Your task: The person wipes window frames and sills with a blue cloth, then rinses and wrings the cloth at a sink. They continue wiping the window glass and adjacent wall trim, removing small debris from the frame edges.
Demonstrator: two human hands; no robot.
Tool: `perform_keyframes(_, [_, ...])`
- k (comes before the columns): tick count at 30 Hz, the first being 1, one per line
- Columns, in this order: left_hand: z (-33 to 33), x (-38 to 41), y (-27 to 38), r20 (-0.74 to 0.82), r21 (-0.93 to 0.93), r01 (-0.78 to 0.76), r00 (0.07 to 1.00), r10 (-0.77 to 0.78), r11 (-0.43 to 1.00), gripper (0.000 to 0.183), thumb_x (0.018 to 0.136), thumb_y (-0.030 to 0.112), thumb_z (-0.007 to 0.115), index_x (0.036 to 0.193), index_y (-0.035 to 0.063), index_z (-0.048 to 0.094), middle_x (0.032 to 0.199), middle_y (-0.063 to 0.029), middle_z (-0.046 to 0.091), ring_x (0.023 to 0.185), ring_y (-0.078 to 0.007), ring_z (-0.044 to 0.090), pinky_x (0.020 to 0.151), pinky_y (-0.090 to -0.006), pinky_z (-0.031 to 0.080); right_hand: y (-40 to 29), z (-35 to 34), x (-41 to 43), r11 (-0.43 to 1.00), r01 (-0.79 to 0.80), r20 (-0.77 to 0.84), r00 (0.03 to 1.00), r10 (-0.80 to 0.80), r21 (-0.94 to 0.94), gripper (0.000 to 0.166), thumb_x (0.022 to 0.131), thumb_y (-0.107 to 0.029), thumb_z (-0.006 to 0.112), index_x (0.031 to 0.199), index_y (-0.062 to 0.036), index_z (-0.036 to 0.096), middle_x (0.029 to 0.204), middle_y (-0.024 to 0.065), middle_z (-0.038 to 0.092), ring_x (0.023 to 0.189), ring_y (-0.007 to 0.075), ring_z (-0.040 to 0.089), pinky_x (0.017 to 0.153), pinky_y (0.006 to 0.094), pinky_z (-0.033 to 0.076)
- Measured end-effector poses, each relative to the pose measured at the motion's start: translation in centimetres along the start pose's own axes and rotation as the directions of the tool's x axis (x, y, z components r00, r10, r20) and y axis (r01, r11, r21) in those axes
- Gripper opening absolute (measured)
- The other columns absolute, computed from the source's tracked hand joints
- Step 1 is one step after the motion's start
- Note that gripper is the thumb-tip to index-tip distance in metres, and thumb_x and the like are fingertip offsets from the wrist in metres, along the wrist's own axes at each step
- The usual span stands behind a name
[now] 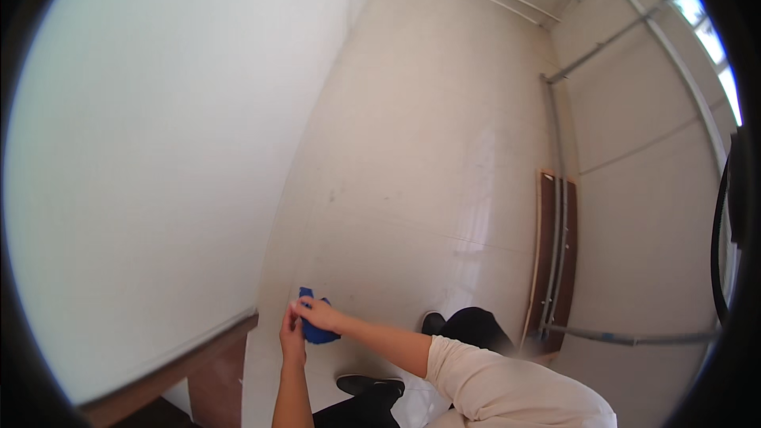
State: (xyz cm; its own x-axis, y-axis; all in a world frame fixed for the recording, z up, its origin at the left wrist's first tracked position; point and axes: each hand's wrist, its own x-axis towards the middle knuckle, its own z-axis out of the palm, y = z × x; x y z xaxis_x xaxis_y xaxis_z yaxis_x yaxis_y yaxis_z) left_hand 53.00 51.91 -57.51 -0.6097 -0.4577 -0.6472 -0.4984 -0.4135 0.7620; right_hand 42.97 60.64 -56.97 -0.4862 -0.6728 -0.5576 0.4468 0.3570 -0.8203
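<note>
My right hand holds a piece of blue cloth-like material, which hangs below the palm. A narrow blue part of it sticks out past the fingers. Close against it, my left hand is raised with its fingertips meeting those of the right hand. A small pale spot shows where the fingertips meet; whether it is a separate thing is too small to tell. Both hands are held above the floor, just right of the corner of a white panel.
A large white panel with a brown wooden edge fills the left. Pale glossy floor lies ahead. Grey metal pipes run along the right wall over a brown board. My dark shoes stand below.
</note>
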Motion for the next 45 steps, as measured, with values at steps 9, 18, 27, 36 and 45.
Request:
perform_keyframes(9, [8.1, -11.4, 12.4, 0.253, -0.038, 0.075, 0.966, -0.063, 0.996, 0.026, 0.089, 0.02, 0.051, 0.11, 0.0062, 0.054, 0.099, -0.0053, 0.055, 0.084, -0.0136, 0.052, 0.07, -0.0253, 0.043, -14.0, -4.0, -19.8, 0.858, 0.174, -0.108, 0.961, -0.256, -0.483, 0.071, 0.085, -0.053, 0.041, 0.137, -0.0077, 0.02, 0.124, 0.0237, 0.042, 0.095, 0.0398, 0.054, 0.078, 0.0436, 0.046])
perform_keyframes(18, [12.9, -16.3, 26.1, 0.529, 0.226, -0.129, 0.849, -0.01, 0.966, 0.015, 0.072, -0.003, 0.042, 0.08, 0.0074, 0.049, 0.071, -0.0025, 0.05, 0.053, -0.007, 0.041, 0.04, -0.0195, 0.029, -19.0, -7.8, -45.5, 0.926, -0.09, -0.591, 0.791, -0.156, -0.365, 0.057, 0.085, -0.049, 0.044, 0.125, -0.0077, 0.043, 0.106, 0.0216, 0.057, 0.095, 0.038, 0.055, 0.082, 0.0412, 0.044])
perform_keyframes(27, [22.9, -27.5, 26.0, 0.705, 0.526, -0.314, 0.681, -0.199, 0.79, 0.021, 0.088, 0.028, 0.045, 0.078, 0.0099, 0.044, 0.066, 0.0003, 0.042, 0.05, -0.007, 0.038, 0.038, -0.0198, 0.028, -10.8, 2.2, -72.7, 0.92, -0.14, -0.901, 0.193, 0.388, 0.366, 0.049, 0.083, -0.048, 0.049, 0.114, -0.0097, 0.055, 0.09, 0.012, 0.065, 0.094, 0.0281, 0.058, 0.084, 0.035, 0.044])
perform_keyframes(36, [36.4, -50.5, 23.9, 0.769, 0.615, -0.465, 0.531, -0.355, 0.636, 0.046, 0.091, 0.049, 0.036, 0.066, 0.0116, 0.045, 0.058, 0.0019, 0.039, 0.045, -0.0067, 0.035, 0.038, -0.0192, 0.022, -1.9, 14.8, -84.7, 0.698, 0.249, -0.684, -0.155, 0.713, 0.671, 0.039, 0.083, -0.04, 0.053, 0.104, -0.0082, 0.06, 0.077, 0.0064, 0.065, 0.079, 0.0193, 0.062, 0.076, 0.0307, 0.047])
perform_keyframes(45, [44.6, -60.3, 14.8, 0.921, 0.264, -0.846, 0.079, -0.38, 0.463, 0.015, 0.086, 0.019, 0.054, 0.075, 0.0089, 0.054, 0.073, 0.0005, 0.056, 0.061, -0.0049, 0.045, 0.052, -0.0192, 0.035, 0.1, 21.5, -92.2, 0.628, 0.58, -0.46, -0.43, 0.777, 0.519, 0.037, 0.082, -0.034, 0.056, 0.103, -0.004, 0.059, 0.071, 0.0059, 0.064, 0.07, 0.0158, 0.061, 0.069, 0.0282, 0.047])
